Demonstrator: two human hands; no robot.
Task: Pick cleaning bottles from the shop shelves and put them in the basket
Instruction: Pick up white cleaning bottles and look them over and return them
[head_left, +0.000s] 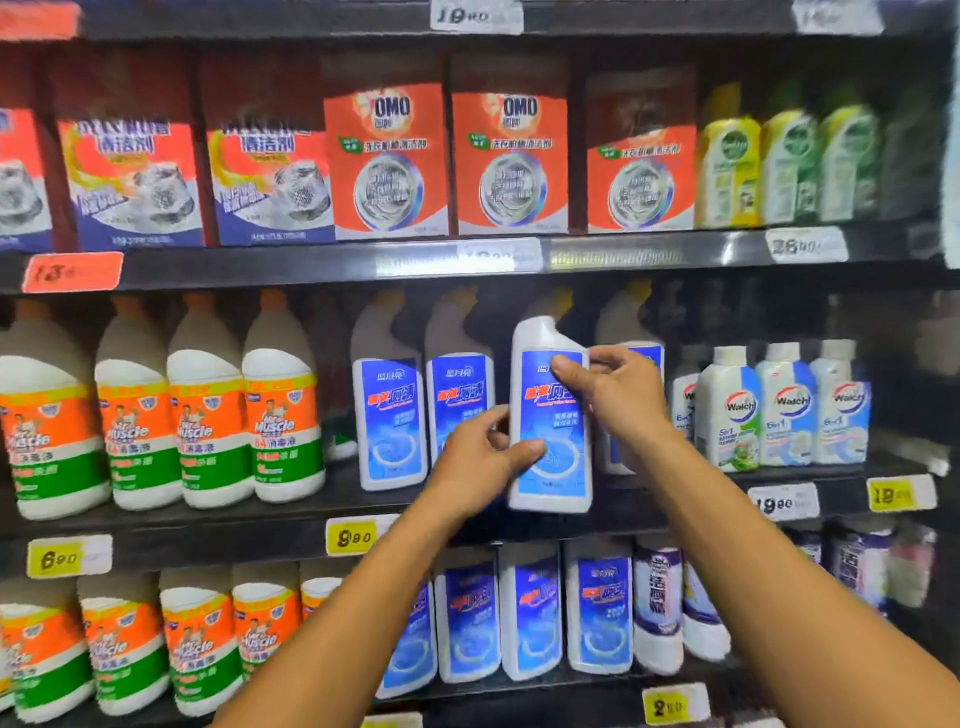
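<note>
- Bare forearms reach up from the near edge, both hands already on one bottle, so I'm reading this as mid-pick.
- My left hand (480, 457) wraps the lower part of the white toilet-cleaner bottle (550, 415), thumb pressed across the blue label; I'd say it carries the weight from below.
- My right hand (618, 395) pinches the same bottle higher up on its right side, thumb on the label front, which looks meant to keep the tall body upright.
- That bottle sits forward of its row, base over the middle shelf edge (208, 540), angled neck at top.
- Just behind, matching blue-label bottles (389, 421) stand in line; the gap between them suggests where mine came from.
- Left along that shelf stand orange-and-green Mr Muscle bottles (280, 410); right, Walch bottles (727, 410).
- Farther up, OMO boxes (387, 156) fill the top row.
- No basket in view, so the drop-off lies somewhere off frame.
</note>
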